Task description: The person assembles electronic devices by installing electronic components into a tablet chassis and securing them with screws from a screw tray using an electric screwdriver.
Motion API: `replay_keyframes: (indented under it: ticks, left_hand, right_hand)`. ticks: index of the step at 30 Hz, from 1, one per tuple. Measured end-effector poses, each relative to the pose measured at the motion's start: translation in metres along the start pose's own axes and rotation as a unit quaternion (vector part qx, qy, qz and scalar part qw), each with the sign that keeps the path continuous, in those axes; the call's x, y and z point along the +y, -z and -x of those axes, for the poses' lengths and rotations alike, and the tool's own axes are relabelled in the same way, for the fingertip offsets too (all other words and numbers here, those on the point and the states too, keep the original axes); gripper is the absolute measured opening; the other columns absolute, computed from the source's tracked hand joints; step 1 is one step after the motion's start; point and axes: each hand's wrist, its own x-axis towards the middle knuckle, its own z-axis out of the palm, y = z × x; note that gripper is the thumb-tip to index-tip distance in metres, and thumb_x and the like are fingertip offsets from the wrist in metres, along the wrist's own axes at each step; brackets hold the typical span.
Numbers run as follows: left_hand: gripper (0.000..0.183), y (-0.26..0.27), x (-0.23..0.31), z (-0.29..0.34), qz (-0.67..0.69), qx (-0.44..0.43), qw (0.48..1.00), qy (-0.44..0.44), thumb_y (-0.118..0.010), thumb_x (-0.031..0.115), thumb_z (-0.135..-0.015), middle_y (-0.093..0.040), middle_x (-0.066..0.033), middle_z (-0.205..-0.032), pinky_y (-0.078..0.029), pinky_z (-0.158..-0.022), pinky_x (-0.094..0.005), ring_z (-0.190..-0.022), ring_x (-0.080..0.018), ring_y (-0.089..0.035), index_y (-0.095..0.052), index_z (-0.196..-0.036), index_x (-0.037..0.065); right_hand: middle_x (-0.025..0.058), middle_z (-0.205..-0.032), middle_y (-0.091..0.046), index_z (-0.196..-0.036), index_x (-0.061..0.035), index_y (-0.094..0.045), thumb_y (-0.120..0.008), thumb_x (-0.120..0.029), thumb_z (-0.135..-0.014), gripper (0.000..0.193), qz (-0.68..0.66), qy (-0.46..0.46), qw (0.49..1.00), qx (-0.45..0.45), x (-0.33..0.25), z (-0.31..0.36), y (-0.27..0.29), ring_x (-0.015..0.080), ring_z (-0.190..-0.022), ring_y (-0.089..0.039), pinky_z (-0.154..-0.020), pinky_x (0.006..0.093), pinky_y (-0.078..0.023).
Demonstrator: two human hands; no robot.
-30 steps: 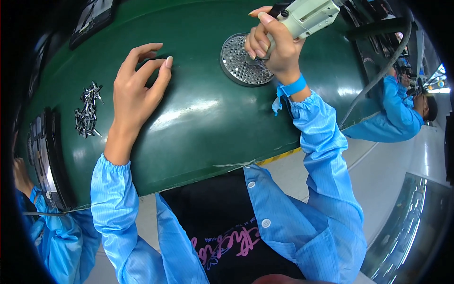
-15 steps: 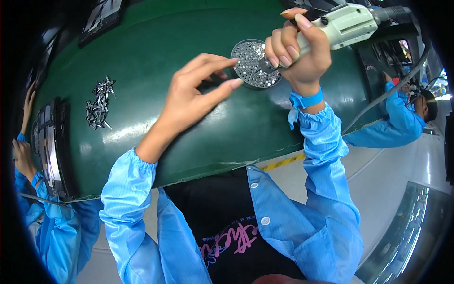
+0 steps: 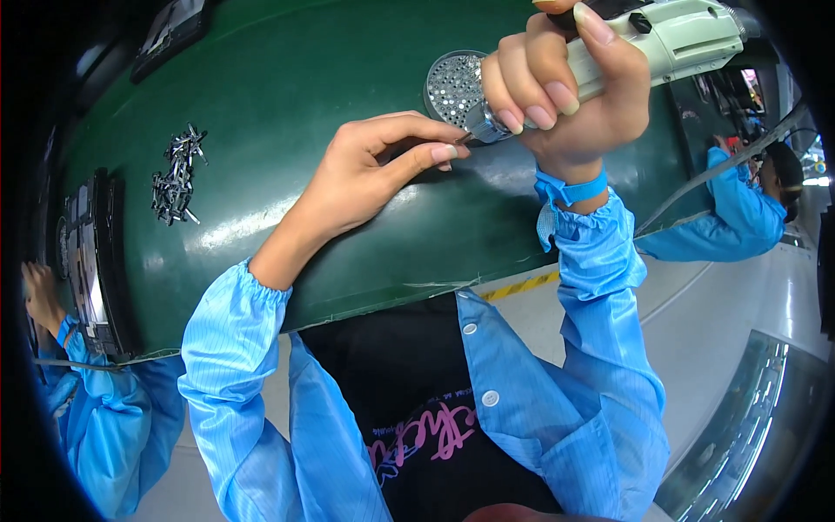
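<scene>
My right hand (image 3: 578, 96) is wrapped round a pale green-white electric screwdriver (image 3: 674, 42), whose tip points down and left. Thumb and fingertips of my left hand (image 3: 383, 157) pinch together right at the screwdriver's tip; whatever small part sits between them is too hidden to name. Just behind the tip stands a round dish (image 3: 435, 111) of small shiny metal pieces, partly covered by the right hand and tool. Off to the left, a loose pile of small dark metal pins or screws (image 3: 178, 178) lies on the green mat (image 3: 261, 104).
A dark framed device (image 3: 94, 261) lies at the mat's left edge, near another person's hand (image 3: 42, 296). A similar dark device (image 3: 170, 35) is at the far left. On the right, a grey cable (image 3: 696, 187) crosses near a co-worker's blue sleeve (image 3: 739, 209).
The screwdriver and my right hand have come nearer, lifting its tip out of the dish. My left hand's parted fingers have closed at the tip.
</scene>
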Motion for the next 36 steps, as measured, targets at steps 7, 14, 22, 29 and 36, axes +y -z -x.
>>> replay_keyframes:
  ticks: [7, 14, 22, 29, 36]
  left_hand:
    - [0.015, 0.000, -0.004, 0.001, 0.004, 0.017, 1.000, 0.026, -0.064, 0.008, -0.095, -0.071, -0.0094, -0.096, -0.053, -0.083, -0.0267, -0.090, -0.0147, -0.067, -0.069, -0.105, -0.003]
    - [0.017, -0.001, -0.003, 0.001, 0.016, 0.015, 0.999, 0.033, -0.065, 0.012, -0.096, -0.071, -0.0078, -0.094, -0.052, -0.083, -0.0258, -0.089, -0.0131, -0.066, -0.069, -0.103, -0.003]
    - [0.015, -0.002, -0.001, 0.002, 0.028, -0.003, 0.997, 0.066, -0.062, 0.009, -0.098, -0.069, -0.0101, -0.100, -0.053, -0.085, -0.0278, -0.091, -0.0150, -0.065, -0.065, -0.105, -0.004]
    - [0.018, -0.002, -0.006, 0.003, 0.043, 0.005, 0.996, 0.072, -0.061, 0.011, -0.099, -0.069, -0.0126, -0.100, -0.055, -0.086, -0.0311, -0.092, -0.0175, -0.066, -0.063, -0.107, -0.005]
    - [0.018, -0.002, -0.011, 0.001, 0.049, -0.001, 0.996, 0.071, -0.060, 0.011, -0.100, -0.069, -0.0134, -0.101, -0.055, -0.087, -0.0329, -0.091, -0.0187, -0.067, -0.063, -0.107, -0.005]
  right_hand:
    - [0.0028, -0.049, -0.039, -0.116, 0.0069, -0.054, -0.038, -0.017, -0.100, 0.033, 0.004, -0.008, 1.000, 0.007, 0.001, 0.004, -0.001, 0.0154, -0.040, -0.041, -0.042, 0.0329, -0.040]
    - [0.0033, -0.050, -0.039, -0.114, 0.0081, -0.053, -0.041, -0.013, -0.099, 0.029, 0.056, -0.031, 0.998, 0.019, -0.004, 0.006, 0.002, 0.0162, -0.041, -0.040, -0.045, 0.0331, -0.041]
    - [0.0016, -0.050, -0.039, -0.107, 0.0056, -0.054, -0.051, -0.013, -0.098, 0.021, 0.137, -0.036, 0.989, 0.047, -0.010, 0.005, -0.002, 0.0126, -0.038, -0.038, -0.041, 0.0296, -0.039]
    - [0.0012, -0.048, -0.042, -0.088, 0.0050, -0.055, -0.048, -0.012, -0.095, 0.020, 0.206, 0.041, 0.978, -0.012, -0.004, 0.000, 0.007, 0.0112, -0.038, -0.044, -0.040, 0.0284, -0.041]
    - [0.0003, -0.049, -0.043, -0.100, 0.0108, -0.062, -0.057, -0.016, -0.092, 0.029, 0.233, 0.062, 0.970, 0.022, -0.007, 0.003, 0.002, 0.0080, -0.039, -0.044, -0.040, 0.0255, -0.038]
